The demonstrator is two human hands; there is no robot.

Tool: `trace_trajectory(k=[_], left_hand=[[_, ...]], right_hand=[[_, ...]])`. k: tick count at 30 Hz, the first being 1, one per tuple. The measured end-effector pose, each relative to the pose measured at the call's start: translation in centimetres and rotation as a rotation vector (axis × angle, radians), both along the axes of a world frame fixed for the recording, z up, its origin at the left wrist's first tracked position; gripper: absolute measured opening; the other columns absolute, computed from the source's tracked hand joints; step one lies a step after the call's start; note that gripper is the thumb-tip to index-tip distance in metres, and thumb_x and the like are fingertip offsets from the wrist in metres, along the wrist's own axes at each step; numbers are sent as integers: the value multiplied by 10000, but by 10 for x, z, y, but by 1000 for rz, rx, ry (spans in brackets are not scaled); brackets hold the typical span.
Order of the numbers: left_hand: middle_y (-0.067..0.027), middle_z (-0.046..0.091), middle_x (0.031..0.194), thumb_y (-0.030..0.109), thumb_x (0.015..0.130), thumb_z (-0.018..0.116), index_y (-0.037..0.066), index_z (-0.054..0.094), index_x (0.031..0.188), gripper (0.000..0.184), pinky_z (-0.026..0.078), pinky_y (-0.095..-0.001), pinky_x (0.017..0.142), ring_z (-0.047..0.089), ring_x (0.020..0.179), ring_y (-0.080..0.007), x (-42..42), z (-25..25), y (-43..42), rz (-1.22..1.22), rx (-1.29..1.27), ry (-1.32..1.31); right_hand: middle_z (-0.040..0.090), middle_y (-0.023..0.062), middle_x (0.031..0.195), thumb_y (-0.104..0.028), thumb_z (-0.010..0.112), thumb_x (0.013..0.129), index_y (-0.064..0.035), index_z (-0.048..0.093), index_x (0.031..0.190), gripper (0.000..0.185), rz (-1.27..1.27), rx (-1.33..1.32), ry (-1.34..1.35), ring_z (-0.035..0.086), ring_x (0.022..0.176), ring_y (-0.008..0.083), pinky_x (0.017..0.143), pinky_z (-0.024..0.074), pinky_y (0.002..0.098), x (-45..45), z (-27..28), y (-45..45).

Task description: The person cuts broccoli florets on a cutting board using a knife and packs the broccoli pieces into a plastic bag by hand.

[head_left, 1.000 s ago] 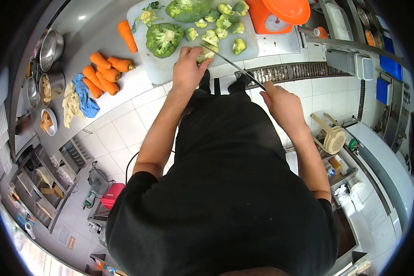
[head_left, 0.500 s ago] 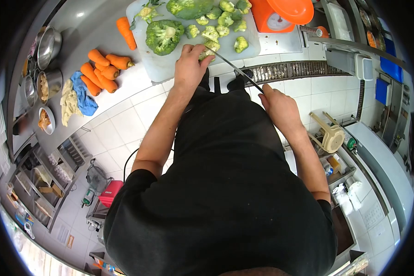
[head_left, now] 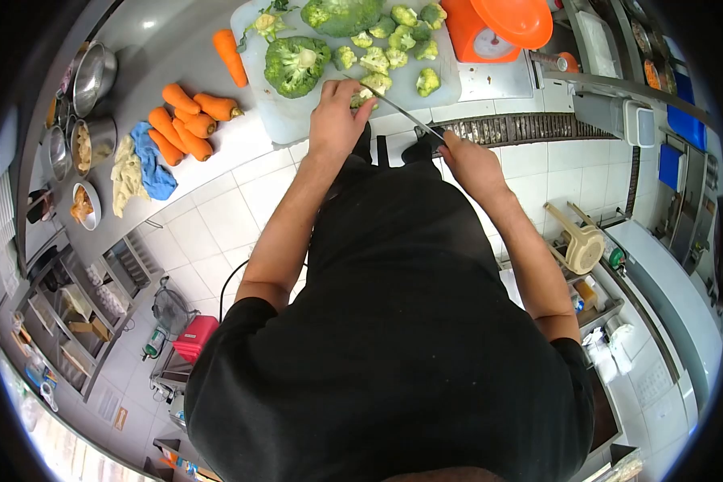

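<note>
At the near edge of the pale cutting board, my left hand has its fingers closed around a small broccoli piece. The knife is held by its handle in my right hand, its blade slanting up and left to that piece. Several cut florets lie just beyond my left hand. A large broccoli head with its cut stem showing rests to their left, and another head sits at the top of the board.
Several carrots lie left of the board, near blue and yellow cloths. Metal bowls and a white bowl stand farther left. An orange scale is right of the board.
My right hand has moved left and slightly up, bringing the knife handle nearer the board. My left hand stays on the broccoli piece. The whole view has shifted slightly.
</note>
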State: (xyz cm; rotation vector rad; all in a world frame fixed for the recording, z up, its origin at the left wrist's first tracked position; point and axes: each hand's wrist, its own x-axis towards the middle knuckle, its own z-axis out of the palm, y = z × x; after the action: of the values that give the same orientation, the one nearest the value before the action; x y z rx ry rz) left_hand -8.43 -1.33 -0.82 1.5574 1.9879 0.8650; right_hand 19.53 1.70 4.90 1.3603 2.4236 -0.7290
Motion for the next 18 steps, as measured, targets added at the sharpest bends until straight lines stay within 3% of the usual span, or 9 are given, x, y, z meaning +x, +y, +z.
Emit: trace_trajectory(k=[6, 10, 18], left_hand=[[-162, 602, 1281, 171, 949, 842, 34, 612, 1256, 407, 669, -386, 756, 758, 913, -302, -4, -4, 5, 131, 0, -114], [-168, 513, 1412, 68, 900, 867, 30, 577, 1292, 489, 697, -367, 837, 750, 1032, -314, 11, -14, 14, 95, 199, -170], [-175, 543, 1381, 69, 906, 862, 28, 616, 1255, 429, 719, -351, 804, 704, 1129, -328, 15, -15, 36, 94, 122, -111]], right_hand=[[749, 180, 875, -297, 607, 1096, -67, 599, 1100, 230, 0, 36, 77, 741, 867, 426, 754, 578, 572, 11, 10, 10], [747, 182, 866, -312, 621, 1090, -67, 599, 1081, 247, -52, 75, 76, 740, 864, 426, 752, 576, 570, 12, 12, 17], [740, 191, 843, -332, 638, 1082, -64, 598, 1059, 272, -92, 97, 126, 733, 859, 438, 745, 571, 576, 8, 10, 25]])
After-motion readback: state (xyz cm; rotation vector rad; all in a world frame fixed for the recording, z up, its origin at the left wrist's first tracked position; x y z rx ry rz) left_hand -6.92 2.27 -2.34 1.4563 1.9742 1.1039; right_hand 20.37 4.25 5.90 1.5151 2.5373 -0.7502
